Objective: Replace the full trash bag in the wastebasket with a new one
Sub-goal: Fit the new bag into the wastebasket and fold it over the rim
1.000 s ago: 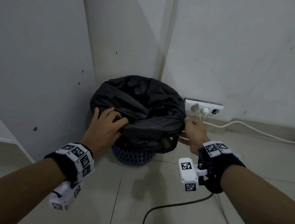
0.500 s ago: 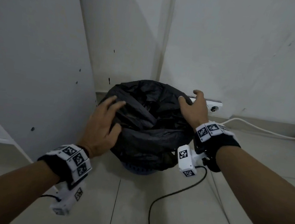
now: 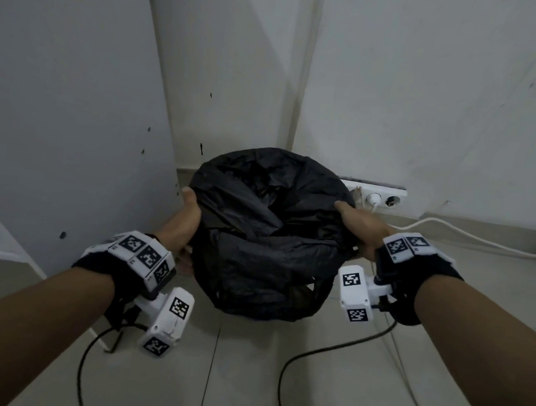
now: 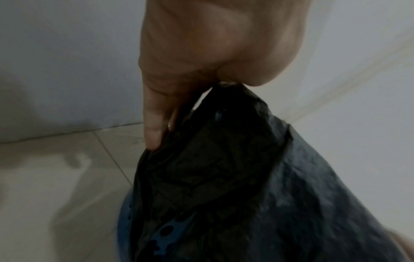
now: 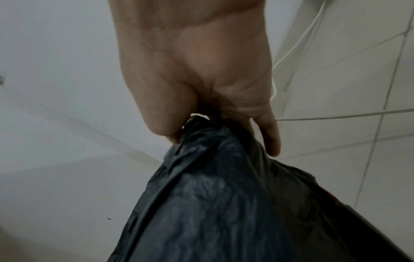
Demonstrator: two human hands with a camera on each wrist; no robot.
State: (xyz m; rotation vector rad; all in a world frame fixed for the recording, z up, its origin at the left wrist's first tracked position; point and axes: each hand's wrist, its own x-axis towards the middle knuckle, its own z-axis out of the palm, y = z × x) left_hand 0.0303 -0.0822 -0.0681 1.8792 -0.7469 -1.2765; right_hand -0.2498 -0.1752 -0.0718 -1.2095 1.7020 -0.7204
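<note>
A black trash bag (image 3: 266, 236) fills the corner in the head view, bulging and crumpled, and hides the basket from above. My left hand (image 3: 187, 223) grips the bag's left edge, my right hand (image 3: 357, 226) grips its right edge. The left wrist view shows the left hand (image 4: 190, 99) pinching the black trash bag (image 4: 246, 177), with the blue perforated wastebasket (image 4: 163, 234) under the plastic. In the right wrist view the right hand (image 5: 201, 120) holds a bunched fold of the trash bag (image 5: 224, 203) between thumb and fingers.
White walls meet in a corner just behind the bag. A wall socket strip (image 3: 377, 197) with a white cable (image 3: 456, 234) sits low on the right wall. A black cable (image 3: 309, 357) lies on the tiled floor. A white panel (image 3: 53, 111) stands at the left.
Both hands moved from the top of the bag to its left and right edges and took hold there. The bag's edges have come up off the basket rim.
</note>
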